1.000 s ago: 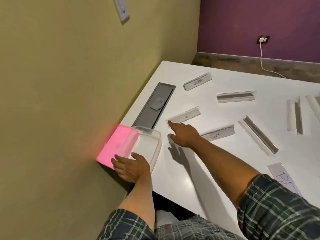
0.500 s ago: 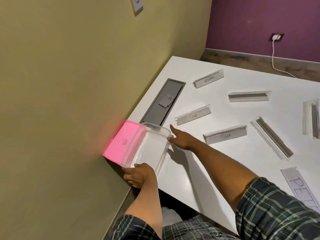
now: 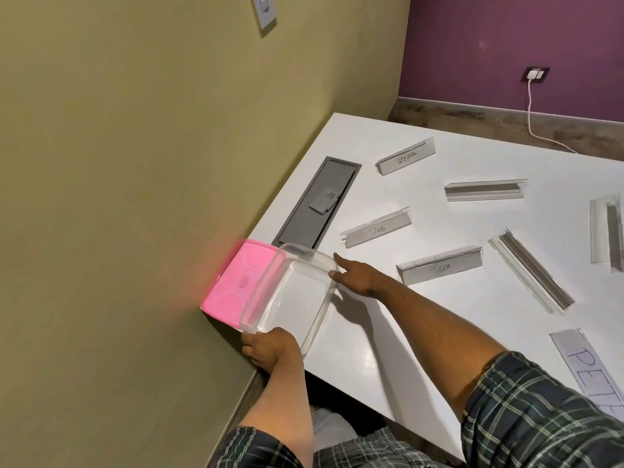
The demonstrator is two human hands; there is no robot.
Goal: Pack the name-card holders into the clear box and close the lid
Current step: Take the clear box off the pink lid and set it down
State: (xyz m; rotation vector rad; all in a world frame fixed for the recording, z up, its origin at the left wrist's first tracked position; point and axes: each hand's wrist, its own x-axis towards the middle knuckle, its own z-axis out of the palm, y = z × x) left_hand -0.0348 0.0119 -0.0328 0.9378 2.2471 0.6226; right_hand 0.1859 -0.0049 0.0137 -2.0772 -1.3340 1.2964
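Observation:
The clear box sits empty at the table's near left corner, partly overlapping its pink lid, which lies against the wall. My left hand grips the box's near rim. My right hand holds the far right corner with the thumb on the rim and the index finger straight. Several name-card holders lie scattered on the white table: Zebra, Dog, Tiger, a blank one, a clear one, one at the right edge and a flat card.
A grey cable hatch is set into the table just beyond the box. The olive wall runs along the table's left side. A charger cable hangs from a socket on the purple wall.
My right hand drew back from the Dog holder to the box's corner. My left hand shifted from beside the lid to the box's near rim and took hold of it.

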